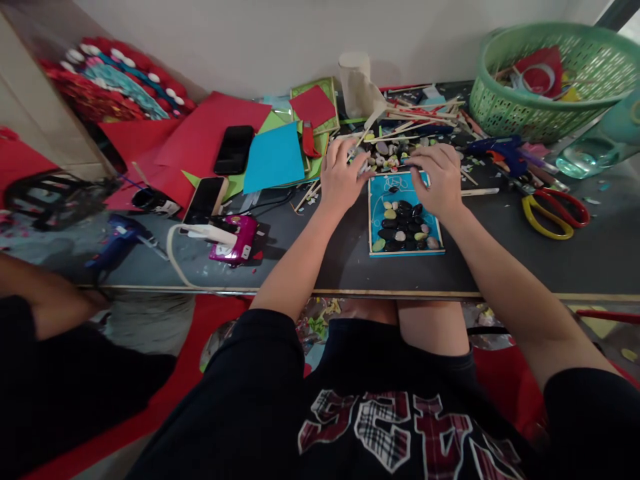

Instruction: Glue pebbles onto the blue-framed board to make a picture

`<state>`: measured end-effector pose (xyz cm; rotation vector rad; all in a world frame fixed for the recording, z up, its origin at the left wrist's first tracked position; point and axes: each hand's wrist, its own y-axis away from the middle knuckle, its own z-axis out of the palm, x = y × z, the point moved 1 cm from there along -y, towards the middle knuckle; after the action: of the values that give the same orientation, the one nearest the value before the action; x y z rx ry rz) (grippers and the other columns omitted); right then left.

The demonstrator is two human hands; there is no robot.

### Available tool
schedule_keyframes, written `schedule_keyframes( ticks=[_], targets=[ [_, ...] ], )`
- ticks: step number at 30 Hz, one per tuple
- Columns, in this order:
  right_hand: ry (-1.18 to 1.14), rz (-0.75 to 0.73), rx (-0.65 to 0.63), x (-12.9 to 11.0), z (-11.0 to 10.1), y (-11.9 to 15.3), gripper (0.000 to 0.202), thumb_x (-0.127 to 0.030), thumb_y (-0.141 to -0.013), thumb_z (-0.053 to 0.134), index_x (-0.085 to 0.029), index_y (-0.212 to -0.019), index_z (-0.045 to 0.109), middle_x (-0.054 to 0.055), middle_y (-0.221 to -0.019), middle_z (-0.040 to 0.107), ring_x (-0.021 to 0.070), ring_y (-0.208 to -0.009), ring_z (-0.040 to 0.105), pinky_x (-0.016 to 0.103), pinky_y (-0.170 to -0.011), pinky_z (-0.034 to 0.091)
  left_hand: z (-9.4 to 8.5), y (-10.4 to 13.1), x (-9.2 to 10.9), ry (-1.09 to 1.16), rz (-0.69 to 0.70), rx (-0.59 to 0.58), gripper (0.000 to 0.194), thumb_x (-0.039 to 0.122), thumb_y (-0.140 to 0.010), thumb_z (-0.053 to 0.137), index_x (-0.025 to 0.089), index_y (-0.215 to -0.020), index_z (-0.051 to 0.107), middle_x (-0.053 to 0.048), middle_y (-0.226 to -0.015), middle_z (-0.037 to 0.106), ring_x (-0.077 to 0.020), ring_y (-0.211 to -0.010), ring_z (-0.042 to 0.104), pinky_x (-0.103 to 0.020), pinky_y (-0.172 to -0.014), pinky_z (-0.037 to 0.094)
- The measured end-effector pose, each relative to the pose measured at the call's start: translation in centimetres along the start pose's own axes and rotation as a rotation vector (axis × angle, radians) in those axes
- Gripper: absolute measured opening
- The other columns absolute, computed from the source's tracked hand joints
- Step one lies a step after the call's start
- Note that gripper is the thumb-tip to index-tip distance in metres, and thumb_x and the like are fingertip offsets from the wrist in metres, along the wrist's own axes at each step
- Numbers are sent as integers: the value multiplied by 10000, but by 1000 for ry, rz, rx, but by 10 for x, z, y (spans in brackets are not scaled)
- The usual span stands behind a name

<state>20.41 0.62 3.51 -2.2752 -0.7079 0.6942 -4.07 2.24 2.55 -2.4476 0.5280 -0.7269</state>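
Observation:
A small blue board [383, 230] with a pale stick frame lies flat on the table before me. Black, yellowish and pinkish pebbles [403, 223] cover its lower part, and white drawn lines show near the top. Beside its upper left corner, my left hand [343, 170] reaches over loose pebbles with thumb and fingers apart. My right hand [439, 175] hovers over the board's upper right corner, fingers bent and thumb apart from the forefinger. I see nothing clearly held in either hand. Behind the board spreads a heap of mixed pebbles [387, 150].
Thin wooden sticks [420, 117], a paper roll [356, 83] and a green basket [535, 100] stand at the back. Scissors [555, 213] and a glue gun [500, 150] lie right. Left are coloured paper [275, 157], phones [234, 148], a pink power socket [240, 240] and another person's arm [45, 287].

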Motion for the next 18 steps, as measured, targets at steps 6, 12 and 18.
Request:
schedule_keyframes(
  ticks=[6, 12, 18],
  targets=[
    [-156, 36, 21, -7, 6, -3, 351, -556, -1028, 533, -290, -983, 757, 87, -1130, 741, 345, -1170, 642, 615, -1085, 478, 10, 5, 25, 310, -26, -75, 813, 760, -999, 113, 272, -1103, 755, -122, -1359, 612, -317, -1390, 469, -534, -1230, 324],
    [-294, 57, 21, -11, 3, -5, 428, -638, -999, 553, -298, -901, 793, 53, -1080, 764, 309, -1092, 682, 568, -1063, 493, 22, 7, 30, 520, -70, -108, 878, 756, -999, 32, 260, -1062, 753, -75, -1343, 612, -269, -1369, 506, -466, -1219, 368],
    [-358, 62, 48, -11, 3, -5, 399, -666, -943, 641, -299, -889, 788, 44, -1075, 769, 300, -1085, 694, 547, -1050, 492, 28, 6, 25, 604, -101, -149, 886, 665, -1036, -41, 250, -1092, 740, -78, -1375, 601, -246, -1377, 507, -438, -1185, 410]
  ],
)
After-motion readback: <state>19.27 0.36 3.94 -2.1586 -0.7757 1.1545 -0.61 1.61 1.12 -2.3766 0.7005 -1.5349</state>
